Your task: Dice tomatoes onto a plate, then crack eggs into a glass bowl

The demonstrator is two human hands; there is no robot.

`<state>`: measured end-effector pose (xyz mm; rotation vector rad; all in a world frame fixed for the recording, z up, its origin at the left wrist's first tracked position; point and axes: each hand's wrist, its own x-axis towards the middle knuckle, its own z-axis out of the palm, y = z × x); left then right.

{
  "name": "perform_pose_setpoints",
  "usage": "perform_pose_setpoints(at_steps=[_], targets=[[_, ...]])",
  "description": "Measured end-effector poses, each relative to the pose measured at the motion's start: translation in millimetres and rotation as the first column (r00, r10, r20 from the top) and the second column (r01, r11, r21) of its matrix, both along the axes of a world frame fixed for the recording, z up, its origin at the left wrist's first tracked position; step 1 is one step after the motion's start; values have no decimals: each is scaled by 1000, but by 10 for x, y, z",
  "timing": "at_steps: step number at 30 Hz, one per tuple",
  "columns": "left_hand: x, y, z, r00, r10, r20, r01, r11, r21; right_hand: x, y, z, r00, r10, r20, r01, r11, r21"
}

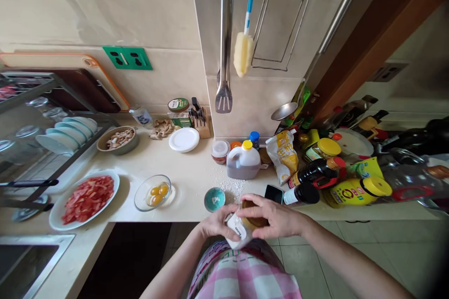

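Labelled plastic packet (235, 230) sits clamped between our left grip (216, 222) and right grip (276, 215), both closed on it, just off the counter (189, 182).

Chopped tomatoes (87, 200) on a white plate (56, 215), egg yolks (157, 194) in a glass bowl (140, 203), wooden knife block (202, 126)

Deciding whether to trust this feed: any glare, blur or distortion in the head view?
Head view: strong wide-angle bowing, with the counter curving toward the frame edges; a bright streak of glare on the steel tongs; the left hand, right hand and clear bag look slightly soft; the lower right corner falls dark.
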<state>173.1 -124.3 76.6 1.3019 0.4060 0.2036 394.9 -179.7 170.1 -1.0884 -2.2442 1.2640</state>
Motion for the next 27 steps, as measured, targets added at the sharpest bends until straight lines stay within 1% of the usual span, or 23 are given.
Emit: perform_pose_setpoints(at_steps=[2, 4, 5, 6, 7, 8, 9, 10, 11, 12, 13, 14, 15, 16, 18, 19, 20, 21, 22, 23, 25, 26, 27], targets=[[58, -16, 27, 985, -166, 47, 172, 967, -187, 64, -113, 91, 998, 70, 9, -70, 997, 17], [142, -51, 70, 972, -219, 82, 232, 942, -244, 91, -256, 104, 999, 24, 21, -25, 997, 69], [195, -71, 93, 976, -201, 81, 213, 955, -206, 80, -325, 72, 998, -38, 46, 33, 995, 99], [255, -90, 114, 985, -161, 55, 166, 980, -107, 52, -383, 13, 987, -138, 86, 126, 983, 131], [320, -108, 129, 995, -97, 8, 96, 994, 56, 11, -422, -70, 950, -276, 143, 253, 954, 162], [387, -124, 133, 999, -9, -48, 21, 963, 268, -40, -437, -170, 879, -427, 214, 391, 901, 189], [454, -139, 125, 991, 94, -97, -35, 874, 485, -90, -427, -282, 776, -563, 285, 524, 826, 205], [515, -152, 103, 971, 202, -127, -68, 743, 665, -131, -393, -394, 661, -664, 349, 641, 742, 196], [569, -162, 69, 945, 296, -138, -74, 608, 790, -156, -343, -497, 562, -725, 397, 736, 658, 160], [612, -167, 25, 921, 365, -139, -67, 498, 865, -160, -286, -582, 498, -757, 424, 803, 587, 105], [642, -167, -25, 901, 411, -136, -57, 423, 904, -144, -235, -644, 470, -774, 424, 845, 534, 38], [657, -159, -76, 888, 441, -132, -50, 377, 925, -110, -197, -678, 470, -787, 399, 866, 499, -34], [660, -142, -126, 876, 465, -127, -51, 352, 934, -65, -178, -685, 487, -799, 352, 869, 485, -103], [652, -117, -170, 866, 484, -125, -58, 345, 937, -14, -178, -669, 527, -799, 291, 850, 502, -159], [613, -57, -226, 863, 489, -128, -77, 377, 923, 84, -217, -593, 656, -735, 171, 753, 621, -216], [592, -29, -236, 872, 472, -129, -83, 403, 912, 122, -242, -552, 718, -682, 137, 694, 690, -204], [572, -7, -235, 887, 444, -128, -81, 423, 903, 150, -262, -517, 755, -641, 139, 656, 739, -155], [557, 7, -224, 902, 412, -125, -73, 431, 899, 167, -273, -496, 755, -631, 180, 651, 754, -86], [546, 13, -209, 916, 382, -120, -60, 426, 903, 174, -276, -487, 721, -649, 243, 674, 738, -31], [537, 12, -193, 925, 363, -114, -48, 409, 911, 176, -272, -490, 669, -673, 315, 713, 701, -17], [518, -1, -178, 924, 367, -104, -42, 370, 928, 168, -263, -513, 578, -689, 438, 788, 611, -79], [504, -8, -183, 918, 382, -102, -47, 361, 931, 159, -265, -525, 571, -680, 460, 797, 593, -113], [486, -13, -194, 911, 400, -102, -55, 362, 930, 146, -275, -533, 600, -666, 443, 778, 614, -130]])
